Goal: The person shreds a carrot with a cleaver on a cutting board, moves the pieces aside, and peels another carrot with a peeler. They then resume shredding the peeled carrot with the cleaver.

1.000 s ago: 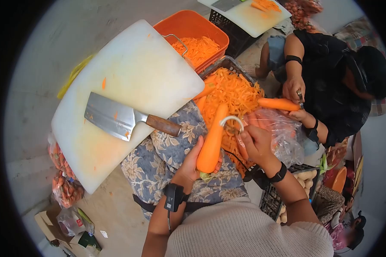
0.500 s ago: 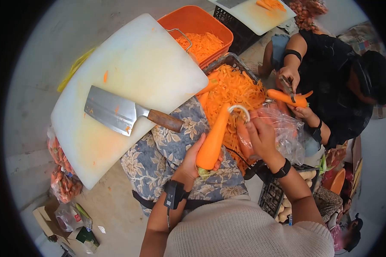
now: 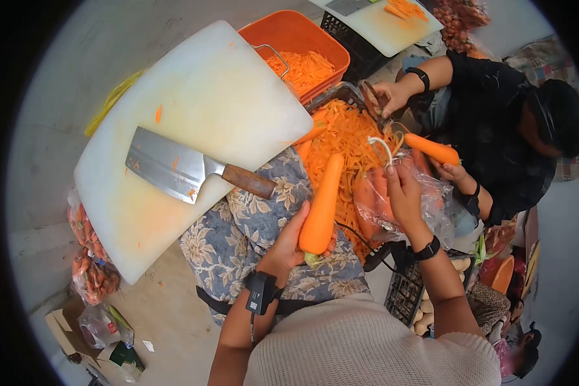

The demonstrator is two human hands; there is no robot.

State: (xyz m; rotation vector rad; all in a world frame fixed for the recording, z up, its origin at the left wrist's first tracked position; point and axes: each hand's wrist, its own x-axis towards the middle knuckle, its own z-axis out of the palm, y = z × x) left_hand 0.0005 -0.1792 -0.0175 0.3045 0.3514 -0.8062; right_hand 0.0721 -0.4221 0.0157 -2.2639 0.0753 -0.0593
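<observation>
My left hand is wrapped round the thick lower end of a large peeled carrot, whose thin tip points up and away from me. In my right hand is a white peeler, pinched near its handle and held apart from the carrot, to its right. Beneath both hands lies a heap of carrot peelings in a dark crate. A clear plastic bag with unpeeled carrots is under my right hand.
At left, a cleaver lies on a white cutting board. Behind it stands an orange bin holding shredded carrot. On the right, a co-worker holds another carrot and a tool. Bagged carrots lie at lower left.
My right hand has moved the peeler away from the carrot tip, to the right. The co-worker's tool hand has swung off their carrot toward the crate.
</observation>
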